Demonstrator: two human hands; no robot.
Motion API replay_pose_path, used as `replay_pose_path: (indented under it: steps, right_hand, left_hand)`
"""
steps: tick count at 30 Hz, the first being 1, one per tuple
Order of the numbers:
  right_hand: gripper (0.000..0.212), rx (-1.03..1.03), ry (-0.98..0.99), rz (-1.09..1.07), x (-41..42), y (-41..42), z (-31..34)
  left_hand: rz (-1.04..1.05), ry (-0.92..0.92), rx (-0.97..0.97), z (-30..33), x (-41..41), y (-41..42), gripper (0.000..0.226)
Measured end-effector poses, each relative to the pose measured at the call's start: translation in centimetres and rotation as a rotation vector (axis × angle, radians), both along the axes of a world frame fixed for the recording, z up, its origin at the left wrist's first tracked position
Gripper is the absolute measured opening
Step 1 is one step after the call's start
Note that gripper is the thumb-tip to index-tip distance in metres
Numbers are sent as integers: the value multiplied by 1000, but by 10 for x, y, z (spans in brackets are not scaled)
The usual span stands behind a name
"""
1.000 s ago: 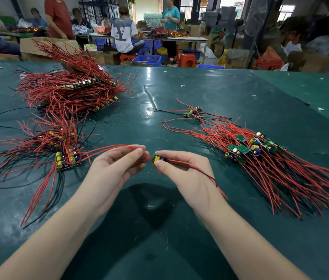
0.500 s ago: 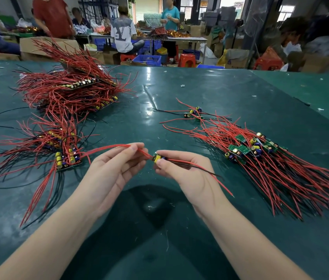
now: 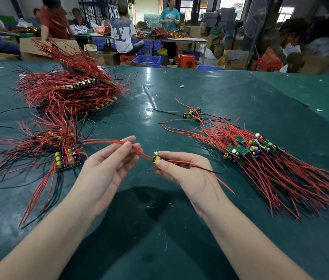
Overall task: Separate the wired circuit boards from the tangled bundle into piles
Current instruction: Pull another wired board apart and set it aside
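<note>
Green table (image 3: 179, 93) in a busy workshop. Right hand (image 3: 187, 170) pinched a small board (image 3: 157, 159) near the front edge; left hand (image 3: 107, 166) pinched its red wire (image 3: 139, 151). Bundle (image 3: 66, 91) far left, pile (image 3: 260, 158) right.

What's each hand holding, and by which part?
Right hand pinches the small circuit board itself. Left hand pinches that board's red wire partway along.
</note>
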State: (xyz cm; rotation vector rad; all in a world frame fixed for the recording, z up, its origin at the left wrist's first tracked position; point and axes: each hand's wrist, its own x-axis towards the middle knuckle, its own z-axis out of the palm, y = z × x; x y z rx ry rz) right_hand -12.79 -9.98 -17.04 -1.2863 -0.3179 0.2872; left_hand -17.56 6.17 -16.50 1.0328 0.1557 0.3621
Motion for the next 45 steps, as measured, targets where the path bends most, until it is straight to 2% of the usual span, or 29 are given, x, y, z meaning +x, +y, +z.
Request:
replay_pose_path:
  steps: [4, 16, 22, 38, 45]
  right_hand:
    - [17, 7, 41, -24, 1, 0, -1]
    - [10, 156, 312, 75, 2, 0, 3]
    - [11, 167, 434, 131, 4, -2, 5]
    - [10, 146, 462, 158, 5, -4, 3]
    - [12, 128, 406, 117, 6, -5, 3]
  left_hand:
    - [-21, -17, 40, -1, 0, 0, 19]
    - [167, -144, 120, -1, 3, 0, 22]
    - [143, -193, 255, 1, 3, 1, 25]
    - [236, -229, 200, 10, -1, 4, 15]
    - [285, -172, 197, 12, -2, 5, 17]
